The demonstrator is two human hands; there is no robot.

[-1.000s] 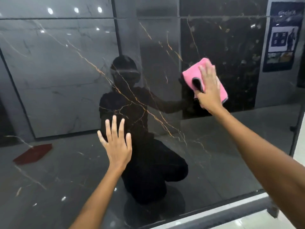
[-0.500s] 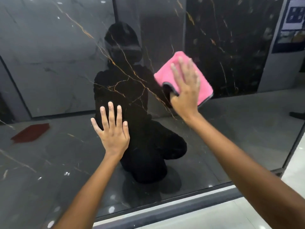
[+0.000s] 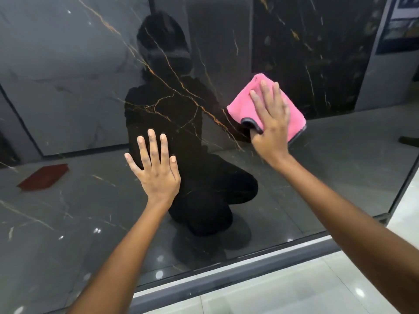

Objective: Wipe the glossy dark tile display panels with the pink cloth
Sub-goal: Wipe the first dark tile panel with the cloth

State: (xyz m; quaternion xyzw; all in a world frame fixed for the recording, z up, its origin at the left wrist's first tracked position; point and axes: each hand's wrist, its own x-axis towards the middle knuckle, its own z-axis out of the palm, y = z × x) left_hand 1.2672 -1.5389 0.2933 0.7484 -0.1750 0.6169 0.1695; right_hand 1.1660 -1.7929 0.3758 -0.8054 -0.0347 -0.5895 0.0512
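Two bare hands lie against one glossy dark tile panel (image 3: 68,211), a black slab veined with thin gold and white lines that fills most of the view and stands on a grey base rail (image 3: 226,281) along its bottom edge. Toward the panel's left edge, low down, the gloss mirrors a dark red flat shape (image 3: 43,177) lying on a floor; what it is cannot be told from the reflection. Right of that, near the middle of the panel's lower half, the left hand (image 3: 156,171) is spread wide and flat on the surface, fingers straight and fanned upward, holding nothing, with the bare forearm running down to the bottom edge of the view. Just above and behind it the panel reflects a crouching dark figure (image 3: 181,137), crossed by a long orange vein slanting down to the right. Further right, in the panel's right half and well above the base rail, the pink cloth (image 3: 247,105) lies folded and pressed flat on the tile; a grey trim shows at its lower corners. The right hand (image 3: 271,123) covers it, fingers straight and slightly apart over the fabric, palm pressing it to the panel; the thumb seems tucked under the cloth's lower left corner. Beyond the panel's right edge, pale floor tiles (image 3: 294,295) show beneath the rail.
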